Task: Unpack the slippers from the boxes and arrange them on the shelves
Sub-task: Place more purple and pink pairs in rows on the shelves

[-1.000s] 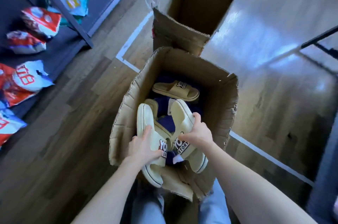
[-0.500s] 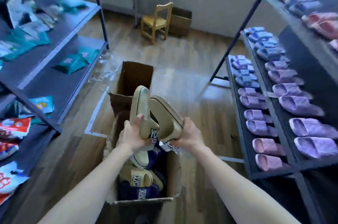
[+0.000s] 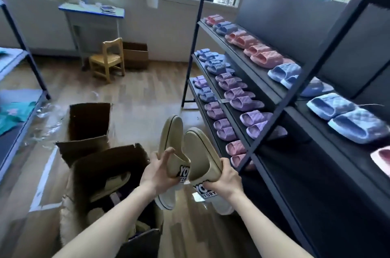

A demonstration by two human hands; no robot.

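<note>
While standing beside the open brown cardboard box (image 3: 109,165), note the left hand (image 3: 157,175) wrapped round one beige rubber slipper (image 3: 171,137) and the right hand (image 3: 226,181) wrapped round its beige rubber mate (image 3: 200,152), side by side, long axes near upright. Expect a swing rightward to the dark metal shelf rack (image 3: 295,173), nearer the right hand.

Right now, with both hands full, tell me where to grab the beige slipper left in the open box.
Probably pinch the sole edge at its upper end, reaching down through the open top. The boxed slipper lies slanted in the cardboard box, that end highest and uncovered; its strap is hidden.
</note>
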